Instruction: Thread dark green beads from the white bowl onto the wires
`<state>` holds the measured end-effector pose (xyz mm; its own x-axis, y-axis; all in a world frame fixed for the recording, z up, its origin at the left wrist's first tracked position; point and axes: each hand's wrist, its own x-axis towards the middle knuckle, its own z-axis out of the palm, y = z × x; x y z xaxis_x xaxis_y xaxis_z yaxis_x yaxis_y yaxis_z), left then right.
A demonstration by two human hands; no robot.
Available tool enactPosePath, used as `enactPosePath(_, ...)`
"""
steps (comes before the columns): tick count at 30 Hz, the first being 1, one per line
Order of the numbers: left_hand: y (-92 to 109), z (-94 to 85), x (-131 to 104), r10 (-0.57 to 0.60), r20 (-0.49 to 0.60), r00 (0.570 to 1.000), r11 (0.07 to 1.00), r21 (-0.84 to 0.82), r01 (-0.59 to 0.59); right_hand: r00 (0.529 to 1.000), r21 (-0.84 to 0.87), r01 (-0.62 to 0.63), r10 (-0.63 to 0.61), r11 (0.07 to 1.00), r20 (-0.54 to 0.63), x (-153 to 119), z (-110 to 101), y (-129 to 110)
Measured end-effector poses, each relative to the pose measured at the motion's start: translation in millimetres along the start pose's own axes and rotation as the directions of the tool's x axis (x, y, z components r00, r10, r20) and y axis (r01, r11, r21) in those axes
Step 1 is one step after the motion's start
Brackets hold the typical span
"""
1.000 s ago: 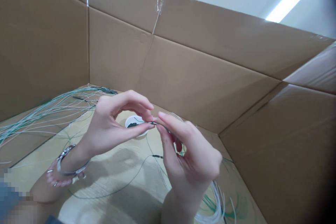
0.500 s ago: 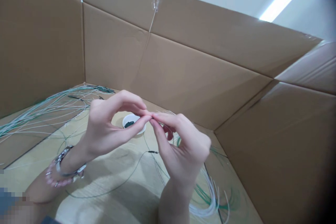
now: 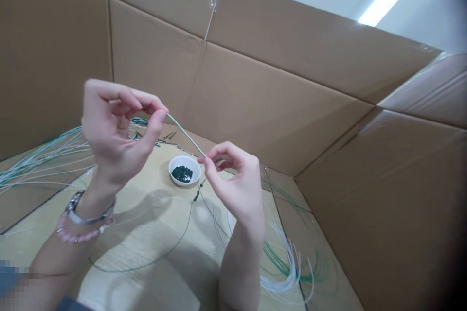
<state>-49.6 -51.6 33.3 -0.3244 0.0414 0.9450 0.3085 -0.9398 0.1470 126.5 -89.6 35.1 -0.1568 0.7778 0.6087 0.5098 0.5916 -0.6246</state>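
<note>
wire (image 3: pixel 187 134), pale green, strung straight between left hand (image 3: pixel 120 131) and right hand (image 3: pixel 233 180), above the tabletop (image 3: pixel 160 233), slanting down to the right. left hand the higher, thumb and fingertips pinching the wire's upper stretch; pink beaded bracelet (image 3: pixel 77 239) and silver bangle (image 3: pixel 89 221) on that wrist. right hand lower, forearm rising from the bottom edge of view, thumb and forefinger pinching the lower stretch.

half a second ago the fingertips of both hands met; now well apart, left hand up and to the left, wire in plain sight between them. bowl, then partly behind the left hand, now shows whole.

white bowl (image 3: pixel 185 161) upright on the tabletop, near the right fingertips in view: small dark green pieces (image 3: pixel 181 173) heaped inside, some bare bottom showing. green and white strands (image 3: pixel 40 153) spread at left.
</note>
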Motion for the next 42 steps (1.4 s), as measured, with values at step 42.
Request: enactPosePath(42, -41, -5.5, -11, -0.534, 0.793, 0.292, 0.729, 0.258, 0.634, 0.833, 0.863, 0.205, 0.379, 0.462, -0.402, 28, -13, 64)
